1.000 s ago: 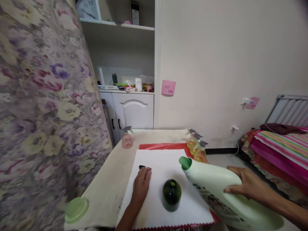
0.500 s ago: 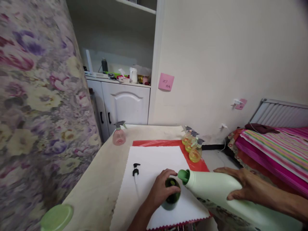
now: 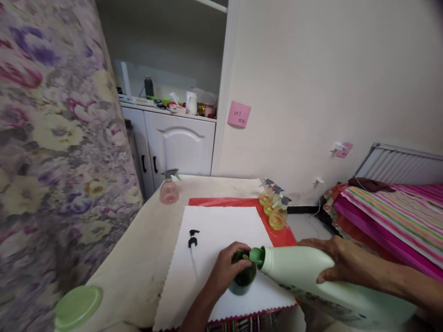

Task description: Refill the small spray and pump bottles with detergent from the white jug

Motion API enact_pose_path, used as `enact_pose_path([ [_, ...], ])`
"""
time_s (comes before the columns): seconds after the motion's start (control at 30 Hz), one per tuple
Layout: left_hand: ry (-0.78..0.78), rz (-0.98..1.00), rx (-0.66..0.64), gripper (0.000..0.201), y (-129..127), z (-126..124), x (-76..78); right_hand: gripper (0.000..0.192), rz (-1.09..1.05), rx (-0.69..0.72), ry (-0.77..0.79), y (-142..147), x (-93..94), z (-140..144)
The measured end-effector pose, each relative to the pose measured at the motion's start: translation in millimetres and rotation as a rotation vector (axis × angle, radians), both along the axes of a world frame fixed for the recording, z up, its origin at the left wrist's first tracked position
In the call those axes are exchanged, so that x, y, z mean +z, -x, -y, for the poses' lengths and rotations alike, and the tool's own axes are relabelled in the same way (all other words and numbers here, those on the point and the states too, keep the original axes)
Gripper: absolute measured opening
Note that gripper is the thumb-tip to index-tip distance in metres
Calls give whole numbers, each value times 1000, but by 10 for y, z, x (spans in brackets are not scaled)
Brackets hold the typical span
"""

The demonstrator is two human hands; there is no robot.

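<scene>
My left hand [image 3: 230, 263] is closed around the neck of a dark green bottle [image 3: 243, 282], which stands on a white sheet [image 3: 221, 226]. In my right hand [image 3: 341, 265] is a large pale green jug [image 3: 299, 265], tipped nearly level toward the left. The jug's green spout [image 3: 256, 255] is at the bottle's mouth, close to my left fingers; whether liquid flows I cannot tell. A black pump head [image 3: 193, 240] with a pale tube lies on the sheet, left of the bottle.
A light green round cap [image 3: 78, 306] sits at the table's near left. A pink spray bottle [image 3: 169, 190] stands at the far left. Several spray bottles with yellow liquid [image 3: 278, 217] line the right side of the red sheet [image 3: 221, 202]. A bed [image 3: 398, 212] is at right.
The jug has moved left, bringing its spout from beside the bottle to the bottle's mouth. My left hand keeps its hold on the bottle. The view has shifted slightly.
</scene>
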State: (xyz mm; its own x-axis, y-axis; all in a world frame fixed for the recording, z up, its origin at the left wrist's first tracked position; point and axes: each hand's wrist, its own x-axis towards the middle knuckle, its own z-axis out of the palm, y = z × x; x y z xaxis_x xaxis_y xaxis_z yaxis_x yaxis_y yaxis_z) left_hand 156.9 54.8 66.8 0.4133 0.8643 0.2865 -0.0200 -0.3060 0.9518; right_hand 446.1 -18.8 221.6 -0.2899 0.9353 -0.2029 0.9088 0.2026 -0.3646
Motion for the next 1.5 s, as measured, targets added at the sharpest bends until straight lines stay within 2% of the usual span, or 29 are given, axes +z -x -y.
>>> enact_pose_path([
  [0.17,-21,20,-19,21,-26,-30,-21,60,44,58,35,82,116,-26],
  [0.37,-31,53,-7,19,-39,-29,-46,58,50,84,48,113,168,-59],
  [0.63,-39,56,-8,18,-50,-21,-45,55,31,68,103,160,225,-56],
  [0.83,-39,50,-2,18,-64,-18,-57,48,71,80,86,188,286,-70],
  [1.17,-58,46,8,20,-72,-32,-123,53,37,91,108,203,305,-82],
  [1.5,-54,27,12,17,-66,0,-37,59,96,60,101,234,346,-99],
])
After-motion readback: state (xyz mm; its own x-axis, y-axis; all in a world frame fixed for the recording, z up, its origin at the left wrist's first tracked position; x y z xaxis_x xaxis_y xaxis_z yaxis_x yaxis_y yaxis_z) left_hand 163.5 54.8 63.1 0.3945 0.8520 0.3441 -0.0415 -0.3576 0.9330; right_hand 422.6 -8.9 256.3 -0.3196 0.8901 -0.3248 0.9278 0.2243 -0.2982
